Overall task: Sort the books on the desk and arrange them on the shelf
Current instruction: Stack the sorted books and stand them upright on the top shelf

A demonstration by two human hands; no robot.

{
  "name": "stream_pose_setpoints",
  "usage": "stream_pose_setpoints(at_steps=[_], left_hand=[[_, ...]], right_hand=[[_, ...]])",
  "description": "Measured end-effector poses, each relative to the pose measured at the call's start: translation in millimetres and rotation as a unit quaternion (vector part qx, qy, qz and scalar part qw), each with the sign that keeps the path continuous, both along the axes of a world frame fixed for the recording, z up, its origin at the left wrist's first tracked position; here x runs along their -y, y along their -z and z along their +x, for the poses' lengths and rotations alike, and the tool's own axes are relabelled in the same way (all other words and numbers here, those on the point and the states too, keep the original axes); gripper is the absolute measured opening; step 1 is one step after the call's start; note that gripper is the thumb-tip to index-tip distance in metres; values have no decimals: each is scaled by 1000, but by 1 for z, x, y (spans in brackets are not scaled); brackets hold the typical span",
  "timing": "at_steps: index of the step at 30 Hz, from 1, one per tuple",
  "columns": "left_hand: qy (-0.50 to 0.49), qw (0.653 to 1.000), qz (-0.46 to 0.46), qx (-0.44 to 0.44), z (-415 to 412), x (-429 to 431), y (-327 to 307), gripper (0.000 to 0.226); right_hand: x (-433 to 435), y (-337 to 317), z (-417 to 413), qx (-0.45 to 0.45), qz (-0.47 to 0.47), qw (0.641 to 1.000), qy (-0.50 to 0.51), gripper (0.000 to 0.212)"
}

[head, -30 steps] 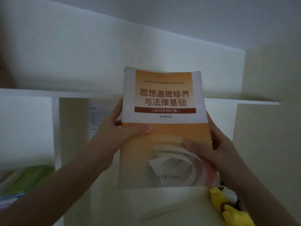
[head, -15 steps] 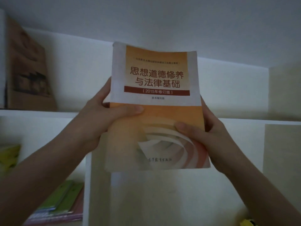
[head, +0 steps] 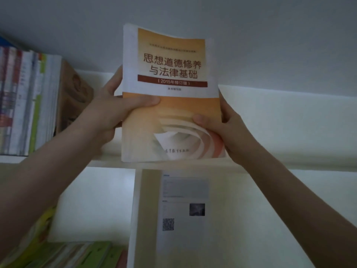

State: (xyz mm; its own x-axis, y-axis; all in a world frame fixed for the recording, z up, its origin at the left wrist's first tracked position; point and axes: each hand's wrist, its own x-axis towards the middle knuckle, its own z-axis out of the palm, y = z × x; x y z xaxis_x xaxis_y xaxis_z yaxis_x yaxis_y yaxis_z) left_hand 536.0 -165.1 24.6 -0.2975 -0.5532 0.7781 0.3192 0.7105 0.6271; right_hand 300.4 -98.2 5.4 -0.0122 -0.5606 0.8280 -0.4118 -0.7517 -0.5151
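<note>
The book (head: 172, 97) is in the air, held in both hands, in front of the upper compartment of the shelf (head: 289, 164). Its cover faces the camera and its long axis runs from 12 to 6 o'clock, nearly upright. Its lower edge is about level with the front edge of the shelf board; I cannot tell if it touches.

The left hand (head: 116, 113) grips the spine side, at 9 o'clock of the book. Its thumb is pressed flat across the cover and its fingers are curled behind. The right hand (head: 228, 132) grips the open edge at about 4 o'clock, also with the thumb on the cover and the fingers behind.

A row of standing books (head: 29, 103) is on the same board, at 9 o'clock from the held book. A brown box (head: 73, 97) leans between them. The board looks free behind the book and towards 3 o'clock.

In my judgement the step in hand is the placing. The book already stands as the row stands, so it needs mainly to go inward and towards 9 o'clock. The left hand is on that side, so it would probably have to let go first.
</note>
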Motion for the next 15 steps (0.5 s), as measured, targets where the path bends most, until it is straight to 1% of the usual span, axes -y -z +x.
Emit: stream_pose_setpoints(at_steps=[3,8,11,14,15], left_hand=[[-16,1000,-3,-13,3,13,-2,82],[-44,999,-3,-28,9,38,-2,80],[-53,998,1,-28,13,53,-3,85],[-70,997,2,-12,19,65,-4,101],[-73,997,1,-12,21,69,-4,100]], right_hand=[[26,-4,1,-7,3,1000,-16,83],[63,-4,4,-1,5,999,-41,83],[77,-5,8,2,9,999,-49,82],[91,-4,12,-1,8,998,-61,80],[94,-3,12,-3,9,998,-65,79]])
